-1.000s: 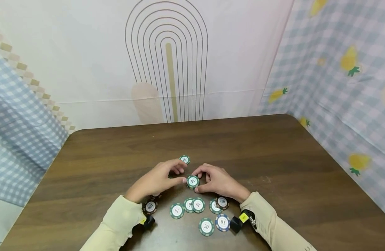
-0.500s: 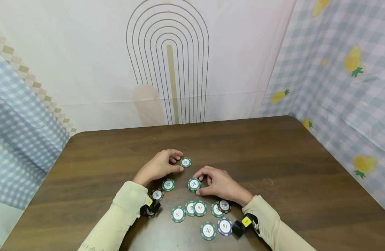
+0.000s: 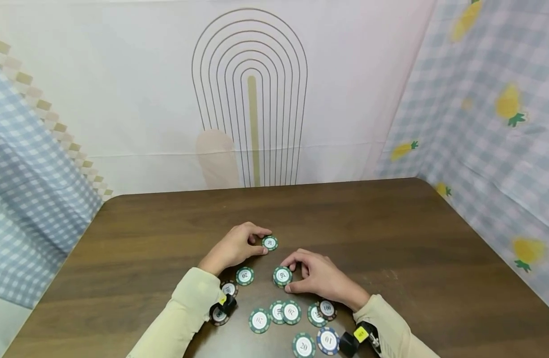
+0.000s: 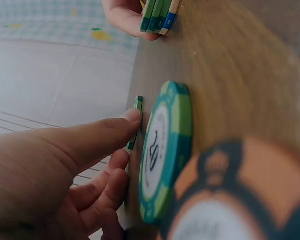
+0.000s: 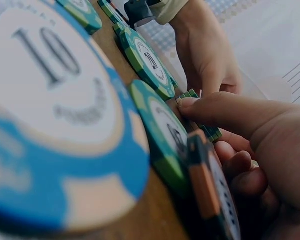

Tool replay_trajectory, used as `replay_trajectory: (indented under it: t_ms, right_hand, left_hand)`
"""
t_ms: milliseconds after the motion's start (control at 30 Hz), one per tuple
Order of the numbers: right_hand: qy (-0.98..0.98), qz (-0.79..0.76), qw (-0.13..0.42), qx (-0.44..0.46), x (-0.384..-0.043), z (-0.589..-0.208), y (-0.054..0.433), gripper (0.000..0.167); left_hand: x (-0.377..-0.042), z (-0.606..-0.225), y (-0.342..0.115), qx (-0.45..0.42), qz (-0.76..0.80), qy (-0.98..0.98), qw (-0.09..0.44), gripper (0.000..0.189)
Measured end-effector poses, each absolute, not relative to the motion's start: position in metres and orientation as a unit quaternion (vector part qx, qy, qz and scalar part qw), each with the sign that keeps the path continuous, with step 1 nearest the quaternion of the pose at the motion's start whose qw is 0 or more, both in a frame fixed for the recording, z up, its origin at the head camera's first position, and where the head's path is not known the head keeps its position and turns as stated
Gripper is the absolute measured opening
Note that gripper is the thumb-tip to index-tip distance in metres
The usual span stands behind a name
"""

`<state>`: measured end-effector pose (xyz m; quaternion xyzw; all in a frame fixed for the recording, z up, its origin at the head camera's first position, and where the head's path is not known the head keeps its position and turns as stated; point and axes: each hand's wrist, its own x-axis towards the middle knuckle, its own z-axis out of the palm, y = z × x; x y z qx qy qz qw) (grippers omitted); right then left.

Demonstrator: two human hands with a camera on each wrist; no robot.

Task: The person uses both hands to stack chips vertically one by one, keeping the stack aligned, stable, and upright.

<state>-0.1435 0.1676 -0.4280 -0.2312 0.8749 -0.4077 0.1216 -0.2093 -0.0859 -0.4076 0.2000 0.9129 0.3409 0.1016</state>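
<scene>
My left hand [image 3: 239, 248] pinches the edges of a green poker chip [image 3: 270, 242] lying farthest back. In the left wrist view its thumb touches that chip [image 4: 139, 103]. To the right and nearer, my right hand [image 3: 321, 278] holds a short stack of poker chips [image 3: 282, 276] between thumb and fingers. Green chips with a blue one at the bottom make up that stack [image 4: 157, 15], as the left wrist view shows. Beside the left wrist lies a single green chip [image 3: 245, 276], marked 20 in the left wrist view.
Several loose chips lie on the brown table [image 3: 167, 238]: green ones [image 3: 259, 320], a blue 10 chip [image 3: 328, 341], and a black 100 chip [image 3: 327, 309] overlapping a green one. Dark chips [image 3: 219, 315] sit partly under the left wrist camera. Patterned cloth [image 3: 122, 99] hangs behind.
My left hand has moved away from the stack, back to the far green chip, and closed its fingers on it. The right hand stays at the stack. The head view has tilted slightly up.
</scene>
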Motion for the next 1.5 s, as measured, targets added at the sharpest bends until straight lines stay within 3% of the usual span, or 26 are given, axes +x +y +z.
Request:
replay_trajectory:
  t_ms: [533, 1033, 1500]
  right_hand:
    - [0.867, -0.419, 0.117, -0.244, -0.142, -0.428, 0.168, 0.034]
    - [0.870, -0.411, 0.108, -0.249, -0.143, -0.431, 0.168, 0.033]
    - [0.871, -0.406, 0.104, -0.254, -0.145, -0.429, 0.168, 0.033]
  left_hand:
    - [-0.206, -0.407, -0.077, 0.193, 0.339, 0.916, 0.099, 0.032]
    - [-0.205, -0.407, -0.077, 0.180, 0.347, 0.915, 0.095, 0.033]
    - [-0.200, -0.404, -0.080, 0.233, 0.270, 0.930, 0.088, 0.035]
